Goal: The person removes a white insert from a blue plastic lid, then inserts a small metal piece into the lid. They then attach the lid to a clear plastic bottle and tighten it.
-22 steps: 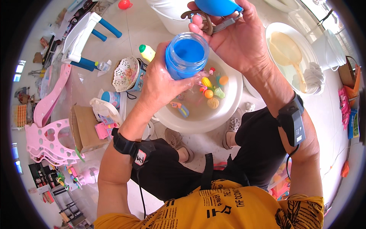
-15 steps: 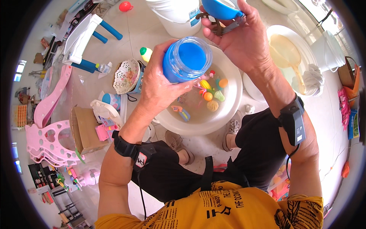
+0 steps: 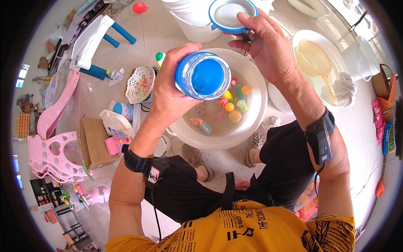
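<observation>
My left hand (image 3: 168, 86) is wrapped round a blue jar (image 3: 205, 76) with a clear threaded rim, its open mouth tipped toward me. Its inside looks blue. In my right hand (image 3: 273, 52) is a round blue lid (image 3: 232, 15), its pale underside turned to me and my thumb on its edge; a dark strap or clip is partly hidden by the fingers. Jar and lid are apart. Below them stands a white basin (image 3: 261, 105) of water with several small toys in it, among them a yellow toy corn (image 3: 227, 95) and an orange toy ball (image 3: 229, 107).
White buckets (image 3: 195, 27) stand beyond the basin. At the right is a white tub (image 3: 342, 54) with a tan ladle (image 3: 312, 59) and a pale cloth (image 3: 346, 89). On the left are a floral openwork basket (image 3: 139, 84), a cardboard box (image 3: 94, 143) and a white stool (image 3: 90, 42).
The lid has turned so its underside faces me and has come slightly left and nearer. The jar has moved a little down and left, its mouth tilting more toward me.
</observation>
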{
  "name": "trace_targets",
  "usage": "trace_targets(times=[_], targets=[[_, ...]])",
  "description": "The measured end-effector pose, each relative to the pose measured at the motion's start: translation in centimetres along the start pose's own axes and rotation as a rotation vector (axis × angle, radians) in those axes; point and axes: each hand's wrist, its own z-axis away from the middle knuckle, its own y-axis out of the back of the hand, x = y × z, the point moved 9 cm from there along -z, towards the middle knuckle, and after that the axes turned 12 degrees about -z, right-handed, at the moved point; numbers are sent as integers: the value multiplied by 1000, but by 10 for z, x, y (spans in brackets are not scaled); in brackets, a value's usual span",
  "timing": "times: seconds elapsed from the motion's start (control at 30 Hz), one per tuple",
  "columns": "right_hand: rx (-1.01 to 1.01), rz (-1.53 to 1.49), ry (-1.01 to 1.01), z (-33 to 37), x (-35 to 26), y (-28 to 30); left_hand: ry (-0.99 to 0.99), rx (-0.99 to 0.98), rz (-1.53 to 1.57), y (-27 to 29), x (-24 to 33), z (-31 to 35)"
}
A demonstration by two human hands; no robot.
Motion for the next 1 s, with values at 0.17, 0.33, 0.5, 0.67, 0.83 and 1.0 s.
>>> trace_targets(times=[0.17,0.33,0.5,0.67,0.83,1.0], targets=[[-6,14,1,3,2,-8,-74,8,18,4,4,1],[-55,32,-43,4,3,-18,-90,26,-7,7,5,-1],[-102,92,-52,8,0,-24,60,17,-42,9,-4,4],[-122,31,-110,9,3,-25,219,12,80,9,-18,6],[-162,97,-54,10,4,-27,216,20,66,14,-16,4],[-185,350,192,10,-13,-33,247,-14,14,15,-18,4]])
